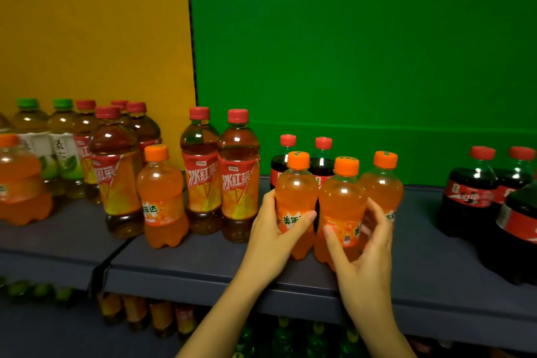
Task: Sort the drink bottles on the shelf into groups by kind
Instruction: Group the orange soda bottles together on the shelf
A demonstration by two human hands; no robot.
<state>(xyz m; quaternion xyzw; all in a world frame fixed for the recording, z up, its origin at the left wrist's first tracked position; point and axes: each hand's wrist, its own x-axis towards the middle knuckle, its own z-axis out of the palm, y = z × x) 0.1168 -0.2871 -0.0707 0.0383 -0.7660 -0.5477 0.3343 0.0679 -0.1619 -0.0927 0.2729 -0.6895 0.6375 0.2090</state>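
Observation:
Three orange soda bottles stand together mid-shelf. My left hand (274, 229) grips the left one (295, 192), fingers curled round its label. My right hand (361, 244) grips the middle one (341, 203); the third (383, 180) stands just behind and to the right. Another orange soda bottle (161, 197) stands alone further left, and one more (20, 183) sits at the far left edge. Two iced tea bottles with red caps (220, 174) stand between the lone soda and my left hand. Two small cola bottles (305, 160) are partly hidden behind the sodas.
Green tea bottles (43, 148) and more iced tea bottles (116, 166) crowd the left of the dark shelf (203, 259). Cola bottles (494, 195) stand at the right. Yellow and green back panels rise behind. More bottles fill the lower shelf.

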